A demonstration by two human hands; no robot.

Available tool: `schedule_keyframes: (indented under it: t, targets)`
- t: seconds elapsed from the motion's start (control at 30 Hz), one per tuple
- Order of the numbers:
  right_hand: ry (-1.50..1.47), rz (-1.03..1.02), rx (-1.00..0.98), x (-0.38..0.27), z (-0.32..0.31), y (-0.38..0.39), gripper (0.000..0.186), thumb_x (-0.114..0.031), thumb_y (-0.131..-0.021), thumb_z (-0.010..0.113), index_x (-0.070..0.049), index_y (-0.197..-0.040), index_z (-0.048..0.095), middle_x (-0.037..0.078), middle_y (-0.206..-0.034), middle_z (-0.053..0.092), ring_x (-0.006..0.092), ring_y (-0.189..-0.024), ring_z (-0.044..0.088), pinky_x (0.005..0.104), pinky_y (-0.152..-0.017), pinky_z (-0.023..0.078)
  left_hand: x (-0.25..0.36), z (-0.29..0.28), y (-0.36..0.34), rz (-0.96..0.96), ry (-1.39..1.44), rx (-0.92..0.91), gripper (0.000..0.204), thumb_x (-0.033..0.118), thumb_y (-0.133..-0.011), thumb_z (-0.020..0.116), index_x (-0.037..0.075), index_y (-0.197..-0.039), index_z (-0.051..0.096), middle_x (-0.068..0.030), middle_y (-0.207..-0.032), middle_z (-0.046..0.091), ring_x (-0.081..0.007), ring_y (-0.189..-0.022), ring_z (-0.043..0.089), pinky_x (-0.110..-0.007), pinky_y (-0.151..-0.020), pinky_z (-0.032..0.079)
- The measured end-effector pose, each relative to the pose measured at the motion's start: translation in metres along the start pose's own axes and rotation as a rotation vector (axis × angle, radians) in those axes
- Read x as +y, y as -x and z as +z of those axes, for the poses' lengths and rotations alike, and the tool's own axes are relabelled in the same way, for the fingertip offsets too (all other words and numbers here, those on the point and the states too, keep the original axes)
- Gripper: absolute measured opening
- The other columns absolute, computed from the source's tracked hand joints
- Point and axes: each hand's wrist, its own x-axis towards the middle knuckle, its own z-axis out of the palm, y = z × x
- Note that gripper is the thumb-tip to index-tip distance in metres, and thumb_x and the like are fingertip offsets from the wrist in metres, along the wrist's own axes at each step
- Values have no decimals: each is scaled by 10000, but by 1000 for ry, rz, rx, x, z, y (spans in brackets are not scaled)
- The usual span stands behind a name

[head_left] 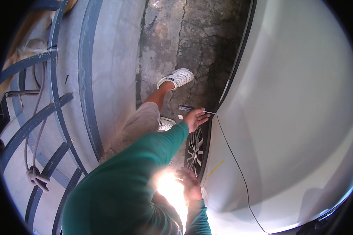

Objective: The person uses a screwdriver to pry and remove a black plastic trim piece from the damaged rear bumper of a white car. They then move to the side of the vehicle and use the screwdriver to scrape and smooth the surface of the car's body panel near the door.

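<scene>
My left hand (196, 118) reaches out in a green sleeve and holds a thin tool (192, 109) with a dark handle and a slim metal shaft. The shaft's tip meets the edge of the silver car (294, 117) at the wheel arch. Below it is the alloy wheel (195, 150). My right hand (189, 182) sits lower, fingers bent against the arch edge beside the tyre. Bright glare next to it hides whether anything is in it.
A dark panel seam (233, 152) and a yellow mark (215, 168) run down the car's side. My white shoes (176, 78) stand on cracked concrete (192, 39). A curved dark metal gate (55, 117) with a knotted rope (35, 176) is at the left.
</scene>
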Motion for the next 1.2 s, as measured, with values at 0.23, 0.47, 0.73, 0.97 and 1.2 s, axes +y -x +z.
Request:
schedule_keyframes:
  t: [0.23, 0.47, 0.73, 0.97, 1.2]
  targets:
    - [-16, -5, -20, 3, -2, -3, 448, -95, -1019, 575, 12, -1445, 488, 169, -1336, 623, 277, -1192, 638, 432, -1035, 518, -27, 11, -19, 107, 19, 246, 78, 98, -1018, 603, 73, -1084, 573, -114, -1099, 649, -312, -1123, 695, -512, -1016, 573]
    - [-33, -27, -25, 12, -4, 4, 443, -118, -1024, 588, -3, -1442, 498, 167, -1330, 626, 275, -1195, 636, 434, -1038, 514, -40, -3, 0, 248, -71, 129, 149, 79, -1002, 637, 123, -1137, 591, -43, -1124, 664, -267, -1142, 687, -457, -997, 565]
    - [-92, -51, -9, 35, -18, 16, 416, -84, -1025, 568, -7, -1430, 511, 168, -1330, 626, 279, -1196, 635, 440, -1046, 516, 18, -21, 46, -4, -679, -426, 613, -28, -935, 635, 168, -1505, 525, -50, -1348, 612, -267, -1258, 656, -401, -1040, 559]
    - [-123, -52, -3, 44, -18, 13, 410, -95, -1026, 584, -11, -1422, 516, 162, -1331, 628, 275, -1190, 643, 427, -1041, 520, 30, 42, 32, -384, -461, -255, 477, 84, -1009, 566, 43, -1477, 482, -116, -1052, 663, -291, -1019, 727, -344, -829, 634]
    - [-57, -23, 15, 42, -27, 16, 414, -92, -1022, 587, -12, -1422, 516, 162, -1335, 625, 274, -1194, 641, 421, -1027, 526, 13, 27, -34, -156, -1322, -250, 444, 111, -1048, 525, 98, -1492, 529, -38, -790, 584, -130, -554, 521, -316, -475, 495]
